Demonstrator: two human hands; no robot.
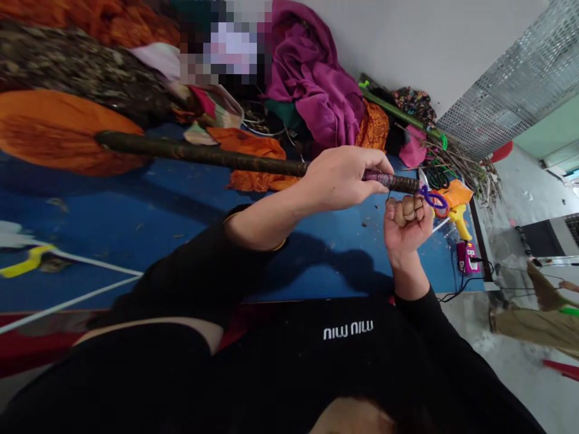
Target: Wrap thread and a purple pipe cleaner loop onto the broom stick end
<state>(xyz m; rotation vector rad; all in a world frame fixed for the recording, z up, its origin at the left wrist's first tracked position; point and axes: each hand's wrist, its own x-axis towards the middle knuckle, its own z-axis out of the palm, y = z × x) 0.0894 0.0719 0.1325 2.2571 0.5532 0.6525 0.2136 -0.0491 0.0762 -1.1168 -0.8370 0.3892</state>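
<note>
A long dark stick (203, 154) with brownish bark lies across my view above a blue table. My left hand (337, 178) is wrapped around it near its right end, thumb and fingertips by a purple-pink wrapped band (380, 177). Just below that end, my right hand (409, 223) is closed in a fist. A thin dark strand seems to run from the band toward the fist; what the fist holds is hidden. A purple loop (433, 198) shows at the stick's right tip. At the stick's left end is a rounded orange cloth piece (58, 132).
The blue table (353, 265) carries magenta cloth (312, 78), orange cloth (257, 150) and a heap of dry leaves (81, 66). A yellow glue gun (460, 222), a purple power box (467, 258) and twigs (470, 150) are at right. White strips (90, 262) cross the left.
</note>
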